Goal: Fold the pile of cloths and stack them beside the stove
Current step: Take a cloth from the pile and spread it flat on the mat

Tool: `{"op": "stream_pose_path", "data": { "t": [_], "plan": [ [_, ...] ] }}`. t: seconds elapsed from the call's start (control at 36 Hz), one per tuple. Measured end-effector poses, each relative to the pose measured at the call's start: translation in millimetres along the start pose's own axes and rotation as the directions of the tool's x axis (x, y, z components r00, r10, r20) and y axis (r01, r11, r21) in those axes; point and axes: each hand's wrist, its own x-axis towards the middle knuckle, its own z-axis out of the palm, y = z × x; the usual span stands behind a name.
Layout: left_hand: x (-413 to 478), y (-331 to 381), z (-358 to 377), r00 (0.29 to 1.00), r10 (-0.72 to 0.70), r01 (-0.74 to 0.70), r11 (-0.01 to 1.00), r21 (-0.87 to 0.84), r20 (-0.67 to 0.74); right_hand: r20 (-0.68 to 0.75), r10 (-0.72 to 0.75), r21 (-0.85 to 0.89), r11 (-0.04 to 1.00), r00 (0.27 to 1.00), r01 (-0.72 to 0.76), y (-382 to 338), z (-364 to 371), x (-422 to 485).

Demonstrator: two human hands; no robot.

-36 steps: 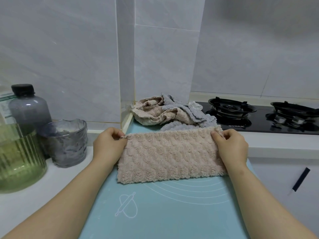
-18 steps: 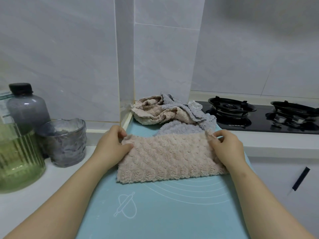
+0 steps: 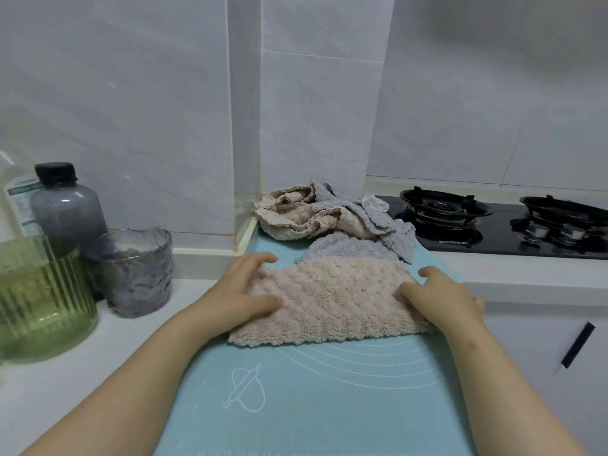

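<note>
two hands on one beige cloth [image 3: 332,301], which lies on the blue mat [image 3: 312,396] and spans the gap between the two holds

left hand [image 3: 245,287]: palm down over the cloth's left end, forearm coming in from the lower left. thumb laid across the top of the fabric toward the middle, fingers [image 3: 263,258] curled over the far-left corner. cloth caught between thumb and fingers

right hand [image 3: 444,297]: palm down over the right end, forearm in from the lower right. thumb points inward on the cloth, index finger hooked over the far-right corner, other fingers curled at the outer side. it grips that end too

cloth between the grips: far edge runs uneven, near edge lies on the mat just nearer the body than both hands

directly beyond the grips, meeting the far edge: a grey cloth [image 3: 348,250]. past it the unfolded pile of cloths [image 3: 296,215], beige and grey tangled, in the wall corner

stove [image 3: 493,225]: beyond and to the right of the right-hand grip, well apart from it, its left end just beside the pile

left of the left-hand grip, on the white counter [image 3: 49,383]: a grey textured glass [image 3: 131,271], then a green ribbed jar [image 3: 39,291], a dark-capped bottle [image 3: 65,205] behind them

lower right of the right-hand grip: a black cabinet handle [image 3: 577,343]
</note>
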Motion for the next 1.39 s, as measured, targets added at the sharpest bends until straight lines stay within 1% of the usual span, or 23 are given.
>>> {"op": "stream_pose_path", "data": {
  "t": [0.03, 0.08, 0.25, 0.33, 0.42, 0.44, 0.5, 0.56, 0.61, 0.75, 0.81, 0.86, 0.92, 0.97, 1.03, 1.06, 1.11, 1.17, 1.22, 1.25, 1.31, 1.36, 1.39],
  "plan": [
    [-0.3, -1.4, 1.0, 0.998, 0.039, -0.042, 0.996, 0.074, 0.051, 0.016, 0.01, -0.029, 1.0, 1.0, -0.01, 1.1, 0.7, -0.8],
    [-0.1, -3.4, 2.9, 0.994, 0.075, -0.084, 0.989, 0.121, 0.08, 0.033, 0.024, -0.057, 0.998, 0.999, -0.022, 2.8, 1.3, -0.6],
    [-0.6, -7.0, 7.8, 0.998, 0.065, -0.062, 0.959, 0.276, -0.003, 0.02, -0.009, 0.035, 0.999, 1.0, 0.008, 4.4, 1.2, 2.4],
    [0.0, -5.8, 9.2, 0.995, 0.062, -0.031, 0.94, 0.34, -0.082, -0.024, -0.047, 0.161, 0.986, 0.999, 0.05, 5.2, 2.2, 3.2],
    [-3.9, -0.4, 5.0, 0.956, 0.201, -0.093, 0.9, 0.427, -0.215, -0.027, -0.064, 0.28, 0.958, 0.998, 0.069, 4.9, 1.7, 2.3],
    [-6.2, 2.9, 3.1, 0.942, 0.256, -0.136, 0.883, 0.45, -0.217, -0.024, -0.069, 0.301, 0.951, 0.997, 0.073, 4.6, 1.3, 2.1],
    [-9.0, 7.0, 1.6, 0.957, 0.27, -0.193, 0.865, 0.463, -0.106, -0.012, -0.074, 0.331, 0.941, 0.997, 0.074, 3.7, 0.7, 2.2],
    [-8.1, 6.0, 5.3, 0.976, 0.205, -0.215, 0.835, 0.507, 0.075, 0.008, -0.069, 0.377, 0.924, 0.998, 0.061, 3.3, 1.9, 3.1],
    [-4.4, 2.0, 9.5, 0.971, 0.136, -0.225, 0.802, 0.554, 0.198, 0.015, -0.066, 0.452, 0.891, 0.998, 0.052, 4.2, 3.9, 4.7],
    [-1.0, 0.3, 10.0, 0.97, 0.114, -0.219, 0.794, 0.567, 0.214, -0.1, -0.021, 0.625, 0.776, 0.995, 0.08, 4.1, 2.5, 6.8],
    [-1.7, -0.2, 10.6, 0.981, 0.104, -0.175, 0.839, 0.516, 0.164, -0.133, 0.018, 0.686, 0.724, 0.991, 0.079, 2.5, 0.8, 6.1],
    [-2.5, 0.9, 9.8, 0.985, 0.172, -0.147, 0.883, 0.445, -0.015, -0.139, 0.039, 0.733, 0.675, 0.99, 0.076, 0.6, -1.0, 4.4],
    [-2.2, 3.6, 7.7, 0.928, 0.267, -0.155, 0.911, 0.381, -0.261, -0.14, 0.054, 0.775, 0.627, 0.989, 0.075, -1.1, -3.2, 3.2],
    [-3.3, 7.2, 5.3, 0.894, 0.267, -0.184, 0.951, 0.247, -0.36, -0.126, 0.075, 0.812, 0.581, 0.989, 0.059, -2.9, -5.9, 1.5],
    [-5.4, 8.0, 4.3, 0.938, 0.206, -0.17, 0.974, 0.148, -0.278, -0.073, 0.09, 0.852, 0.523, 0.993, 0.015, -5.0, -7.9, -0.5],
    [-5.9, 6.6, 5.6, 0.964, 0.19, -0.149, 0.966, 0.212, -0.187, -0.033, 0.093, 0.874, 0.486, 0.995, -0.016, -6.4, -8.7, -1.6],
    [-5.6, 0.8, 10.8, 0.991, 0.136, -0.11, 0.866, 0.487, -0.017, 0.04, 0.08, 0.908, 0.414, 0.996, -0.07, -11.5, -11.9, -5.9],
    [-4.2, -1.1, 13.3, 0.995, 0.092, -0.095, 0.802, 0.59, 0.034, 0.049, 0.04, 0.925, 0.376, 0.998, -0.06, -20.2, -17.1, -11.0],
    [-2.2, -0.1, 13.4, 0.997, 0.082, -0.068, 0.845, 0.531, -0.002, 0.006, -0.021, 0.933, 0.36, 1.0, 0.002, -33.9, -23.1, -18.0],
    [-0.8, 1.0, 13.5, 0.996, 0.077, -0.052, 0.895, 0.442, -0.039, -0.014, -0.06, 0.935, 0.352, 0.998, 0.034, -42.1, -25.7, -22.0],
    [-0.1, 3.1, 12.0, 0.993, -0.022, 0.038, 0.99, 0.137, -0.118, -0.043, -0.142, 0.926, 0.365, 0.989, 0.093, -61.9, -26.7, -29.6],
    [1.8, 3.7, 10.5, 0.975, -0.135, 0.101, 0.976, -0.191, -0.174, -0.07, -0.21, 0.893, 0.423, 0.975, 0.155, -83.0, -22.9, -37.1],
    [2.8, 4.1, 9.9, 0.968, -0.17, 0.108, 0.947, -0.303, -0.187, -0.083, -0.247, 0.867, 0.46, 0.966, 0.192, -93.2, -19.7, -41.3]
  ]
}}
